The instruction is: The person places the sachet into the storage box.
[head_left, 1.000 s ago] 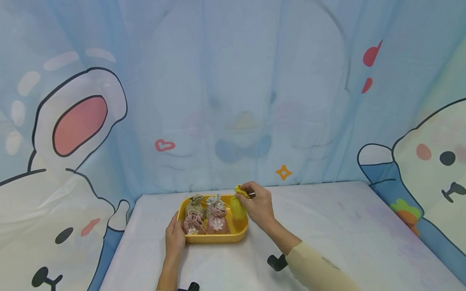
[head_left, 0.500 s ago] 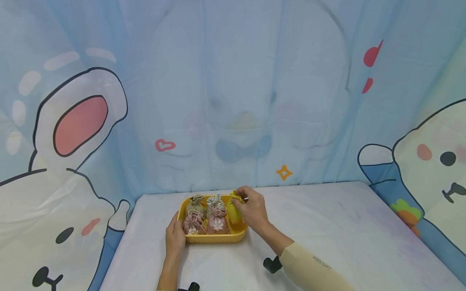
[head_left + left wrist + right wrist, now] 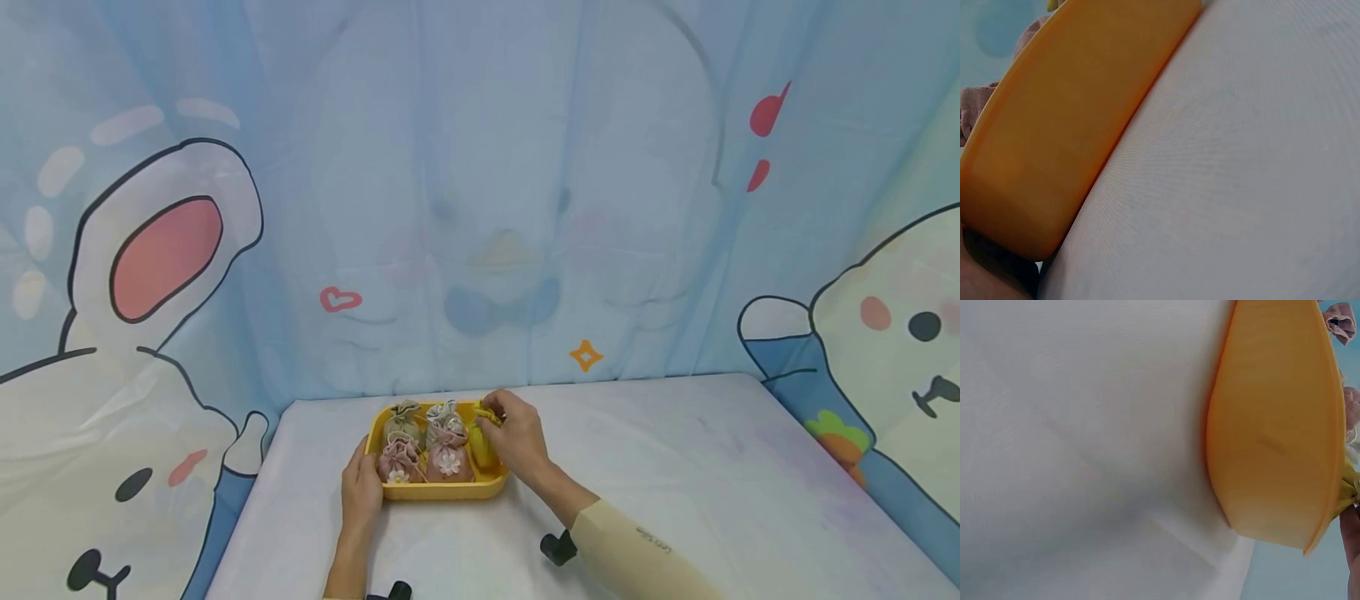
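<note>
A yellow tray point(image 3: 442, 492) sits on the table with several small drawstring pouches in it. My left hand point(image 3: 362, 492) lies along its left side, fingers against the outer wall. My right hand point(image 3: 517, 433) pinches the gathered neck of a yellow drawstring pouch point(image 3: 482, 450) at the tray's right end. That pouch's lower part is inside the tray, and the fingers partly cover its top. Left of it stand two pink pouches with white flowers, the right one point(image 3: 448, 464) and the left one point(image 3: 400, 460). Behind them are an olive pouch point(image 3: 402, 423) and a pale patterned pouch point(image 3: 444, 417).
A whitish cloth covers the table point(image 3: 675, 467). Behind it hangs a blue curtain point(image 3: 487, 167) with cartoon animals. A black wrist-worn piece point(image 3: 558, 547) shows by the right sleeve, and another point(image 3: 400, 591) near the left wrist.
My right hand has lowered the yellow pouch into the tray and shifted slightly left, still pinching its neck. The left hand and the tray have stayed in place.
</note>
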Motion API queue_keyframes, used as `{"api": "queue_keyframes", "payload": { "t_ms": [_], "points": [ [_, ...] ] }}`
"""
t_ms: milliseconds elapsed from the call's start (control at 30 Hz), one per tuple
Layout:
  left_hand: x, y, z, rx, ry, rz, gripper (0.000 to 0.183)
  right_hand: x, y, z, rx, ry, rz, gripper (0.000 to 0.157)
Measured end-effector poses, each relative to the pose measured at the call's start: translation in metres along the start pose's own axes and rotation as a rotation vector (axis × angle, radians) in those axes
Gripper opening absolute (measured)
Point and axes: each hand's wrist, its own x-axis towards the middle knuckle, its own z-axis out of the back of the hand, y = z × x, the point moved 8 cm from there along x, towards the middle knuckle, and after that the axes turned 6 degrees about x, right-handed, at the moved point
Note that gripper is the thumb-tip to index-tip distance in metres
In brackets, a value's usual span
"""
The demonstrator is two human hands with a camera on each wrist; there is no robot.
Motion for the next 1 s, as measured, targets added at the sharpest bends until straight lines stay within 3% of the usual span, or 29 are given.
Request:
{"api": "queue_keyframes", "payload": {
  "t_ms": [333,600,867,1000],
  "points": [
    [0.0,0.001,0.0,0.001,-0.003,0.003,0.054,-0.004,-0.01,-0.007,-0.03,0.038,-0.014,0.019],
    [0.002,0.001,0.002,0.009,-0.003,-0.021,0.054,-0.005,-0.015,-0.01,-0.077,0.088,-0.057,0.032],
    [0.008,-0.014,0.016,0.111,-0.031,-0.112,0.07,-0.005,-0.017,-0.01,-0.22,0.184,-0.068,0.038],
    [0.009,-0.042,0.017,0.193,-0.026,-0.256,0.067,-0.008,-0.018,-0.003,-0.305,0.21,-0.041,0.048]
  ]
}}
